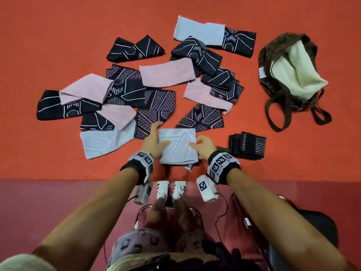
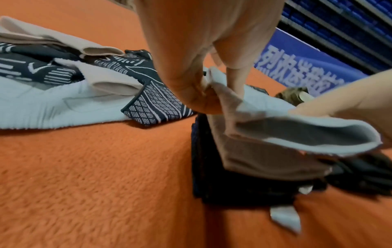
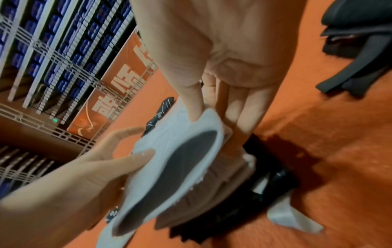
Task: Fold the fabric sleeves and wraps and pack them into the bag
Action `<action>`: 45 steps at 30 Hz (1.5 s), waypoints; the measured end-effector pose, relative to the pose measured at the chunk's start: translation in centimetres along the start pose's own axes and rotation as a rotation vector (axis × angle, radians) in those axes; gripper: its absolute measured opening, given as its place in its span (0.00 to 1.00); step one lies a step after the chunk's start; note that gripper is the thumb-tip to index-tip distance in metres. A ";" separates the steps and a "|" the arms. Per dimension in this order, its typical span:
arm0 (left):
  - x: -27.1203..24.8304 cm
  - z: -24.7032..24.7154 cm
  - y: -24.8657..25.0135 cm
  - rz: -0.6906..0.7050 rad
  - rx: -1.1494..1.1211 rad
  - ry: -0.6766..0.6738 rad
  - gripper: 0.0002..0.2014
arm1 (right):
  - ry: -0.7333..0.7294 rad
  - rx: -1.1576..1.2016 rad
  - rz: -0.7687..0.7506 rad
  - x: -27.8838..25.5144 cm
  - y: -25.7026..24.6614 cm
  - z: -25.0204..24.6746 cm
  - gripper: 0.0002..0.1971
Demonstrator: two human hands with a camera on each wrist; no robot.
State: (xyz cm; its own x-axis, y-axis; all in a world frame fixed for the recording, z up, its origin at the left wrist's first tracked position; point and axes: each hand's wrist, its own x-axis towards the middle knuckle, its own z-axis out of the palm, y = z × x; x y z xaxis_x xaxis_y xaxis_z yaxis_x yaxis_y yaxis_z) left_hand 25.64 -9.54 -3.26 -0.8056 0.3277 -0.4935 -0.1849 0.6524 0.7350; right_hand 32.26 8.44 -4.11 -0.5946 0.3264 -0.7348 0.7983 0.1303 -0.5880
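So from the head cam I'm looking down at an orange carpet (image 1: pixel 58 45) with a whole spread of fabric sleeves on it. Far left there's a black patterned sleeve (image 1: pixel 51 105) with a pink sleeve (image 1: pixel 86 89) folded over it, and nearer the carpet's front edge a pale blue sleeve (image 1: pixel 101 142) lying flat, touching the black diamond-pattern ones beside it. Middle of the carpet is a loose pile of black and pink sleeves (image 1: pixel 168 74) overlapping each other, with another light blue sleeve (image 1: pixel 198 31) at the far side. Right in front of me is the piece I'm working on: a folded light blue sleeve (image 1: pixel 176 146), sitting on top of a small stack of already folded dark and pinkish pieces near the front edge. My left hand (image 1: pixel 154 140) has it by the left side, thumb on top and fingers curled under, pinching the fabric, and the left wrist cam shows that pinch clearly (image 2: pixel 191 90). My right hand (image 1: pixel 204 146) grips the right side the same way; on the right wrist cam the thumb presses on the top layer with the other fingers underneath, and the sleeve's open end gapes toward the camera (image 3: pixel 169 167). Just right of that hand is a folded black wrap (image 1: pixel 247 144) lying on the carpet. Over toward the right edge, well apart from the pile, the brown bag (image 1: pixel 289 75) lies open with its cream lining showing and straps sprawled toward me.
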 end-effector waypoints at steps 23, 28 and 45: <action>0.7 1.9 -3.4 0.440 1.116 -0.308 0.51 | -0.197 -1.066 -0.535 0.2 2.9 -0.1 0.46; 1.8 2.3 -3.9 0.415 1.132 -0.355 0.54 | -0.203 -1.108 -0.529 1.5 3.2 -0.1 0.49; 7.9 -3.8 6.4 0.576 0.890 -0.288 0.43 | -0.026 -0.909 -0.458 2.4 -4.1 -5.0 0.37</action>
State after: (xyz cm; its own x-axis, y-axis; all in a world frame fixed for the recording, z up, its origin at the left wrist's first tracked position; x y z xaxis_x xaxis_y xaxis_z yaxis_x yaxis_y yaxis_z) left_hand 15.97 -5.40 -0.69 -0.4578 0.8133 -0.3592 0.7424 0.5719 0.3488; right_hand 28.06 13.36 -1.77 -0.8549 0.0475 -0.5166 0.2575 0.9033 -0.3431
